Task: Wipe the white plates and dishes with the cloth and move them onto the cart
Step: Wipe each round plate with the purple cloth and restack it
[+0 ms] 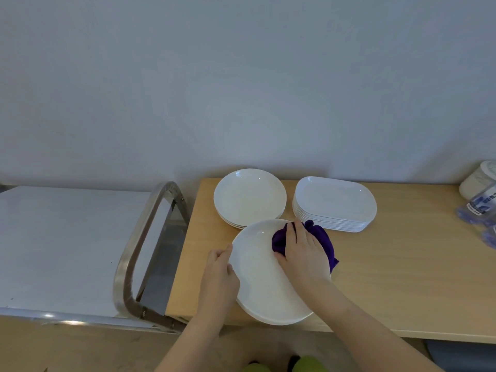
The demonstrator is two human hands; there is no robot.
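Note:
A round white plate (264, 285) lies near the front edge of the wooden table (397, 277). My left hand (218, 272) grips its left rim. My right hand (303, 251) presses a purple cloth (279, 238) flat onto the plate's upper right part. Behind it stands a stack of round white plates (249, 197). To the right of that stack is a stack of oblong white dishes (335, 202). The cart (67, 245) with a white top stands left of the table.
The cart's steel handle (150, 237) rises between cart and table. At the table's far right edge are a white lidded container (479, 181) and clear bottles with blue labels (480, 208). A grey wall runs behind everything.

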